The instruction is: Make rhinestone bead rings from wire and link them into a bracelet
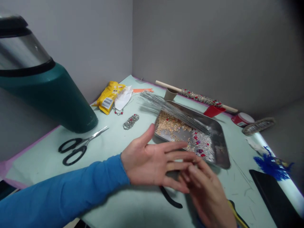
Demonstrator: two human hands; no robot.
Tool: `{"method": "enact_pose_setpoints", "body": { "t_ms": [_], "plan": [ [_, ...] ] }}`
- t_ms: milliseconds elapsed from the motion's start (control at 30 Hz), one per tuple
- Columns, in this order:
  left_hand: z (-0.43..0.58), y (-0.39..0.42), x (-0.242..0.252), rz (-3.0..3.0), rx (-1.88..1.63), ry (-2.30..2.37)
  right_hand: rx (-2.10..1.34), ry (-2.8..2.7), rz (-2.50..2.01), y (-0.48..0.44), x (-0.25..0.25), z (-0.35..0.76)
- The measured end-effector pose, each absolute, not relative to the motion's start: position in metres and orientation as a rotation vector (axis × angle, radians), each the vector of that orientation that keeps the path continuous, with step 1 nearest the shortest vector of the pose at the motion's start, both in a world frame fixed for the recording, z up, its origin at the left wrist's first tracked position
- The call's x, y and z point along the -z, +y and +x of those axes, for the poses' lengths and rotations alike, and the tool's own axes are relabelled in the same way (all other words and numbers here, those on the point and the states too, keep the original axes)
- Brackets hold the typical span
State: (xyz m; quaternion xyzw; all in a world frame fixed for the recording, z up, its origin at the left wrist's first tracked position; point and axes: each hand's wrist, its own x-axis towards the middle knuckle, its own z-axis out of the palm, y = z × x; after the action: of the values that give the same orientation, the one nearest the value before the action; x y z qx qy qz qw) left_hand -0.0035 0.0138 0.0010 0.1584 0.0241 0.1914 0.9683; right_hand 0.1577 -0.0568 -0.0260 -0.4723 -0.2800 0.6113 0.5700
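Observation:
My left hand (149,163) is held palm up over the table, its fingers stretched out and apart, with nothing on the palm. From the right, my right hand (206,186) meets its fingertips. The right thumb and fingers are pinched together against the left ring and little fingertips. Whether something small is between them is hidden. Just beyond both hands is a metal tray (223,145) with gold beads (169,125), clear and red beads (201,145) and a bundle of thin wires (175,110). A black curved tool handle (171,198) shows beneath my hands.
Black-handled scissors (82,145) and a large green bottle (68,101) stand left. A beaded chain piece (131,122) and a yellow packet (109,96) are behind. A wooden rod (168,85) lies along the back; a black flat object (273,196) and blue tassel (270,164) are right.

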Motion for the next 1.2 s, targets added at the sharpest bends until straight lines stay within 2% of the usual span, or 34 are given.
{"method": "enact_pose_setpoints", "body": {
  "t_ms": [167,333,467,567,667,867,1200],
  "plan": [
    [-0.004,0.019,0.000,0.534,-0.475,0.189,-1.359,-0.793,-1.233,-0.055,0.028,0.164],
    [-0.002,0.016,0.002,1.116,-0.656,0.559,-1.329,-0.924,-1.333,-0.060,0.028,0.158],
    [-0.001,0.010,0.003,1.667,-0.644,0.727,-1.339,-0.972,-1.292,-0.063,0.028,0.155],
    [0.000,0.009,0.006,1.830,-0.589,0.761,-1.379,-1.015,-1.245,-0.064,0.029,0.155],
    [0.000,0.011,0.008,1.751,-0.546,0.752,-1.360,-1.038,-1.279,-0.063,0.030,0.157],
    [0.000,0.014,0.009,1.228,-0.346,0.651,-1.187,-1.126,-1.464,-0.063,0.031,0.159],
    [0.003,0.011,0.019,0.957,-0.277,0.523,-1.127,-1.176,-1.462,-0.064,0.029,0.153]
  ]
}}
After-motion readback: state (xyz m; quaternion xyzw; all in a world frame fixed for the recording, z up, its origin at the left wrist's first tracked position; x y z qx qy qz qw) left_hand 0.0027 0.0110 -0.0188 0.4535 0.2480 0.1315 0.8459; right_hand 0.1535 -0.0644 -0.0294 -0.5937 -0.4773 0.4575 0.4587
